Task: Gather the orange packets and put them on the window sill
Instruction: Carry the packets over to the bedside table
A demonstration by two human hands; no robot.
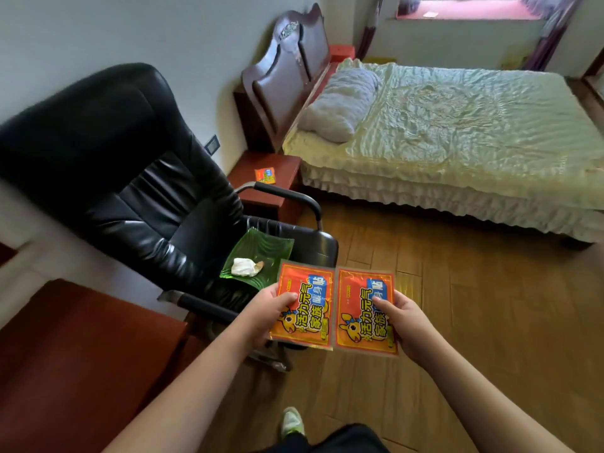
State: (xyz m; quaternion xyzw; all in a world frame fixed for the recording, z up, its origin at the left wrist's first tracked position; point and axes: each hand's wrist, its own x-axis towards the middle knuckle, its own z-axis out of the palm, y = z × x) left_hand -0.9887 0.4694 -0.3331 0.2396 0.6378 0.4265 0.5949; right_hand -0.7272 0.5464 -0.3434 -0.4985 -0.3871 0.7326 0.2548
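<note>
I hold two orange packets side by side in front of me, above the wooden floor. My left hand point(266, 317) grips the left orange packet point(310, 295) by its left edge. My right hand point(403, 325) grips the right orange packet point(358, 302) by its right edge. A third orange packet point(265, 175) lies flat on the red nightstand point(258, 197) beside the bed. The window sill point(470, 9), covered in red, is at the far top of the view, beyond the bed, with a small pale item on it.
A black leather office chair point(124, 178) stands at my left, a green glass dish point(264, 253) with crumpled tissue on its seat. A red-brown desk point(72, 364) fills the lower left. The bed point(474, 135) with a pillow lies between me and the window; wooden floor runs along its near side.
</note>
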